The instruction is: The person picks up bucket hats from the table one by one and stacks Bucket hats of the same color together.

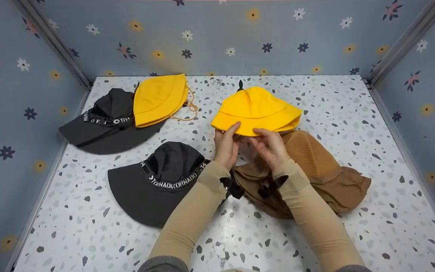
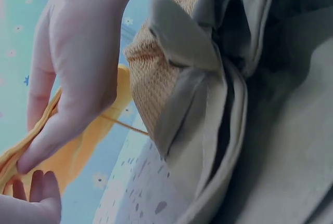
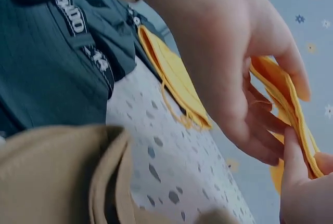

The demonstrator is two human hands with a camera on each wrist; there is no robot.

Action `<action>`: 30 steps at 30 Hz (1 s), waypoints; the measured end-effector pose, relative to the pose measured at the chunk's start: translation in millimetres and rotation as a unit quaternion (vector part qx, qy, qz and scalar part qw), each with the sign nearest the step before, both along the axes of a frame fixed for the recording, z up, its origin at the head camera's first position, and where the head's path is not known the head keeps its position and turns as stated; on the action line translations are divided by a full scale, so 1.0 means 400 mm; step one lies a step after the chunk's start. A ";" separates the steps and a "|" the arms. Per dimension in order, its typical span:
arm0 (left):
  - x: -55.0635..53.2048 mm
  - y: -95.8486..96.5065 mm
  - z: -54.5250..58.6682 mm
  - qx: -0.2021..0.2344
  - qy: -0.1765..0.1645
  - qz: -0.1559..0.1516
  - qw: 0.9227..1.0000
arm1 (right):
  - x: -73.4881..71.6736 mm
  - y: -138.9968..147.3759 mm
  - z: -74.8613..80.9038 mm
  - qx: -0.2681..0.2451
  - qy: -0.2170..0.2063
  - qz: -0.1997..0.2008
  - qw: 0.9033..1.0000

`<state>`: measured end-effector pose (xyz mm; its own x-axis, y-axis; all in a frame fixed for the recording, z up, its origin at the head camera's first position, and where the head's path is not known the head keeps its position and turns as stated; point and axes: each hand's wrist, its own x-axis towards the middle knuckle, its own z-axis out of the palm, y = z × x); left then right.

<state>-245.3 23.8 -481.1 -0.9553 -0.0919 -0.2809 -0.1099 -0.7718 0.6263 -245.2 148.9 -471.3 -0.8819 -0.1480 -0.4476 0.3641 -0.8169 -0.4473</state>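
Observation:
A yellow bucket hat (image 1: 257, 105) is held up by both hands over the speckled table. My left hand (image 1: 226, 148) pinches its near brim, thumb on top and fingers beneath. Beside it my right hand (image 1: 271, 147) pinches the same brim a little further right. In the right wrist view the brim (image 3: 291, 104) appears folded between the fingers. Below the right hand and forearm lies a brown hat (image 1: 330, 166) with a ribbed crown, partly covered. A dark grey wide-brimmed hat (image 1: 138, 189) with a lettered band lies beside the left forearm, which hides part of it.
At the back left, a second yellow hat (image 1: 159, 100) with an orange cord lies partly on another dark grey hat (image 1: 104, 138). Flower-patterned panels (image 1: 217, 37) enclose the table (image 1: 391, 211) at the back and both sides.

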 end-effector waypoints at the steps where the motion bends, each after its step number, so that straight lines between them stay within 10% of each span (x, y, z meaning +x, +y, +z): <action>1: 0.000 0.002 0.002 0.003 0.007 0.002 1.000 | 0.003 -0.004 0.002 -0.004 0.000 -0.001 1.000; 30: 0.005 0.003 0.014 0.052 0.010 0.030 0.998 | 0.042 -0.052 0.012 0.082 0.055 0.015 0.995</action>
